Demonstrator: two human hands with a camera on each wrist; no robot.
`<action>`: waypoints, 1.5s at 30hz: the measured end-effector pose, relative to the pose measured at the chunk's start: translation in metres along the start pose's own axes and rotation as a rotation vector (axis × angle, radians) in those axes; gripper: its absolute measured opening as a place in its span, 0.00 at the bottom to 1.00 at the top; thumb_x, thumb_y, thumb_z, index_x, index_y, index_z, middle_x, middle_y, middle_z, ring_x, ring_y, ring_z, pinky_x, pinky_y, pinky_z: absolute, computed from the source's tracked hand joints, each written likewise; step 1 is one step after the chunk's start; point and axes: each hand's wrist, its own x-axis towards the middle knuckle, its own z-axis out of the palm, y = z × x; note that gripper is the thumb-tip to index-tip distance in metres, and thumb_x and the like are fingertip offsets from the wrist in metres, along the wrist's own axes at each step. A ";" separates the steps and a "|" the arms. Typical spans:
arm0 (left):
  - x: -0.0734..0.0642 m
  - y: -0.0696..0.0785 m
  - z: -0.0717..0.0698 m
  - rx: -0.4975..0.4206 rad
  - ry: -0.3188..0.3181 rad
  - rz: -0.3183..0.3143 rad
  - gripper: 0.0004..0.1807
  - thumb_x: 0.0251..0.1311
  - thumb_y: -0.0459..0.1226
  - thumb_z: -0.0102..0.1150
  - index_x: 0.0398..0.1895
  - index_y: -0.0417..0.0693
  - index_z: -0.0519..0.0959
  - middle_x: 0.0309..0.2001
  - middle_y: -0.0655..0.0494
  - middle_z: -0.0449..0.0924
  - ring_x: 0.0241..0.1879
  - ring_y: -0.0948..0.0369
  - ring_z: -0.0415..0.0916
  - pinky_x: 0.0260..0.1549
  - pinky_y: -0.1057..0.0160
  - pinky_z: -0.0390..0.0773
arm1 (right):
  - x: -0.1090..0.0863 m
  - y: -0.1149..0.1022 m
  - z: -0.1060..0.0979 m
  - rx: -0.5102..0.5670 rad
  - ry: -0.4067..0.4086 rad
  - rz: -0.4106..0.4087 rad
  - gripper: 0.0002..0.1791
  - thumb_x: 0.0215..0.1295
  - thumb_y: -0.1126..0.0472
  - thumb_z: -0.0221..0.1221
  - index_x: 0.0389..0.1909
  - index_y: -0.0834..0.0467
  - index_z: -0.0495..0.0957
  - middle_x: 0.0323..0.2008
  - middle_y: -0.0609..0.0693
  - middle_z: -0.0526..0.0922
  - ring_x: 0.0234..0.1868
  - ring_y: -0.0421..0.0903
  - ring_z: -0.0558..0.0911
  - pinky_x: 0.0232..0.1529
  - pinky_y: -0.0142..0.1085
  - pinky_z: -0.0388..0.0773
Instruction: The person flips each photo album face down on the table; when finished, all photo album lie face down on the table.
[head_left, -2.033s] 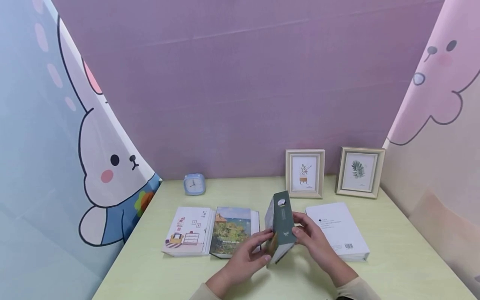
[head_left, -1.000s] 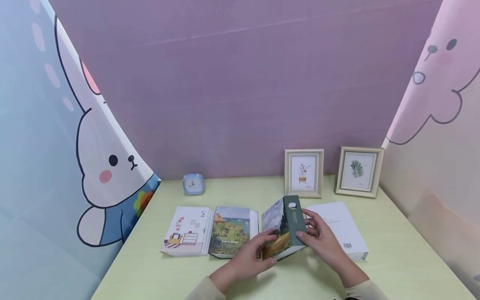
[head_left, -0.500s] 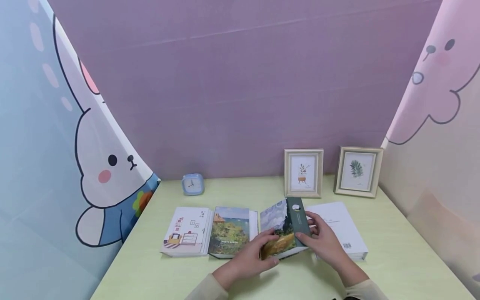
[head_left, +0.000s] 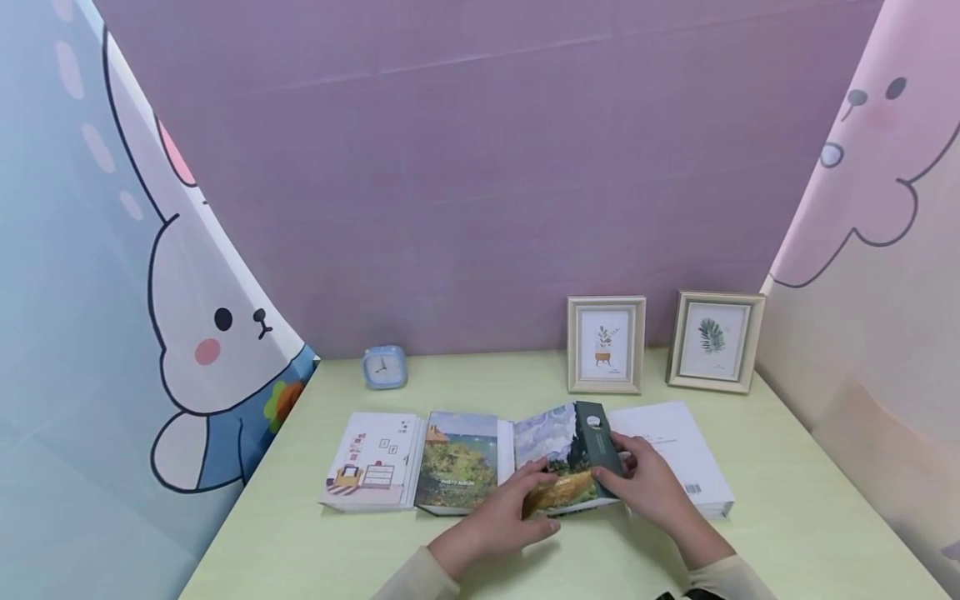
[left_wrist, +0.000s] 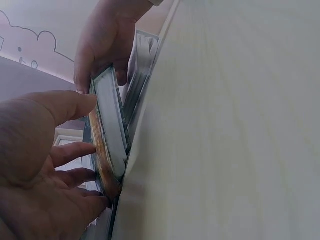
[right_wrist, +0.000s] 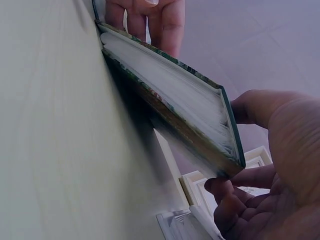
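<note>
A photo album [head_left: 558, 454] with a painted landscape cover and dark green spine is tilted over the table. Its spine side is raised, and its opposite edge is down at the table. My right hand [head_left: 648, 487] pinches the spine side, thumb on the spine and fingers underneath, as the right wrist view shows. Fingers of my left hand [head_left: 506, 517] rest on the cover near its lower left; the thumb sticks out in front. Left of it lies another photo album [head_left: 459, 462] with a seaside cover. A white album [head_left: 372, 462] with a furniture drawing lies farther left.
Right of the held album lies a white book [head_left: 693, 454], partly behind my right hand. Two picture frames, one with a potted plant [head_left: 606, 346] and one with a leaf [head_left: 715, 340], stand at the back. A blue clock [head_left: 385, 367] stands back left on the pale table [head_left: 300, 554].
The album has turned from nearly upright to cover-up and sunk toward the table, its left edge now beside the seaside album. Both hands have moved along with it.
</note>
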 end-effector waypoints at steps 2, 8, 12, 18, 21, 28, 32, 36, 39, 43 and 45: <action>0.000 0.000 0.000 0.006 -0.001 0.001 0.37 0.69 0.53 0.66 0.78 0.56 0.68 0.84 0.61 0.50 0.82 0.51 0.47 0.74 0.36 0.59 | 0.000 0.001 0.000 -0.007 -0.002 0.001 0.42 0.62 0.53 0.75 0.71 0.70 0.71 0.48 0.56 0.80 0.37 0.45 0.79 0.33 0.34 0.79; 0.002 0.001 -0.001 0.009 -0.010 -0.001 0.36 0.69 0.51 0.66 0.77 0.55 0.69 0.84 0.60 0.51 0.82 0.51 0.46 0.75 0.36 0.58 | 0.000 0.002 -0.001 -0.029 -0.010 0.014 0.44 0.61 0.51 0.76 0.71 0.70 0.70 0.43 0.55 0.82 0.35 0.44 0.79 0.33 0.35 0.79; 0.002 0.004 -0.002 0.024 -0.013 -0.001 0.35 0.69 0.50 0.67 0.76 0.53 0.70 0.83 0.58 0.52 0.82 0.50 0.47 0.74 0.35 0.58 | 0.000 0.002 -0.001 -0.048 -0.009 0.008 0.43 0.59 0.51 0.76 0.69 0.70 0.72 0.43 0.56 0.79 0.34 0.45 0.77 0.32 0.35 0.78; 0.001 0.009 -0.002 0.056 -0.007 -0.015 0.36 0.68 0.50 0.68 0.76 0.53 0.71 0.83 0.57 0.53 0.82 0.50 0.48 0.74 0.35 0.59 | -0.001 0.002 0.000 -0.083 0.003 -0.014 0.39 0.58 0.53 0.77 0.65 0.70 0.76 0.38 0.54 0.73 0.34 0.45 0.73 0.29 0.33 0.73; 0.001 0.011 -0.003 0.066 -0.003 -0.025 0.36 0.67 0.50 0.69 0.75 0.53 0.71 0.83 0.57 0.54 0.81 0.50 0.49 0.74 0.35 0.59 | -0.002 0.001 0.000 -0.111 0.007 -0.031 0.38 0.58 0.53 0.77 0.64 0.70 0.78 0.36 0.53 0.73 0.32 0.45 0.72 0.28 0.34 0.72; 0.000 0.013 -0.003 0.085 -0.002 -0.053 0.35 0.67 0.51 0.69 0.75 0.54 0.72 0.83 0.58 0.54 0.82 0.51 0.49 0.74 0.35 0.60 | -0.006 -0.005 -0.001 -0.145 0.007 -0.045 0.36 0.58 0.53 0.76 0.63 0.69 0.79 0.36 0.52 0.73 0.30 0.44 0.72 0.28 0.35 0.72; 0.001 0.013 -0.003 0.094 0.001 -0.059 0.36 0.66 0.51 0.69 0.75 0.55 0.71 0.83 0.59 0.54 0.81 0.51 0.49 0.74 0.35 0.60 | -0.006 -0.004 0.000 -0.155 0.008 -0.050 0.34 0.58 0.53 0.76 0.61 0.68 0.80 0.37 0.52 0.74 0.30 0.43 0.73 0.27 0.34 0.73; 0.000 0.012 -0.003 0.117 0.019 -0.053 0.35 0.65 0.51 0.70 0.74 0.54 0.73 0.82 0.57 0.55 0.81 0.50 0.50 0.74 0.35 0.60 | -0.004 -0.001 0.002 -0.186 0.005 -0.081 0.29 0.55 0.54 0.78 0.55 0.64 0.84 0.39 0.52 0.77 0.32 0.43 0.75 0.30 0.36 0.76; 0.000 0.012 -0.003 0.137 0.035 -0.050 0.35 0.64 0.50 0.71 0.72 0.51 0.74 0.81 0.55 0.57 0.81 0.49 0.51 0.73 0.36 0.61 | -0.004 0.002 0.004 -0.223 -0.014 -0.106 0.26 0.54 0.55 0.79 0.51 0.61 0.86 0.41 0.50 0.80 0.35 0.42 0.78 0.35 0.38 0.79; 0.000 0.013 -0.003 0.153 0.040 -0.049 0.34 0.64 0.51 0.71 0.71 0.50 0.75 0.81 0.53 0.58 0.81 0.50 0.52 0.73 0.36 0.61 | -0.004 0.003 0.006 -0.239 -0.030 -0.113 0.24 0.52 0.56 0.79 0.49 0.60 0.86 0.42 0.49 0.80 0.38 0.43 0.79 0.38 0.40 0.81; 0.000 0.013 -0.003 0.158 0.037 -0.049 0.35 0.64 0.50 0.71 0.71 0.50 0.75 0.81 0.53 0.58 0.81 0.50 0.51 0.74 0.36 0.61 | -0.004 0.003 0.006 -0.237 -0.030 -0.112 0.23 0.52 0.56 0.79 0.48 0.60 0.87 0.41 0.48 0.80 0.38 0.43 0.80 0.38 0.40 0.81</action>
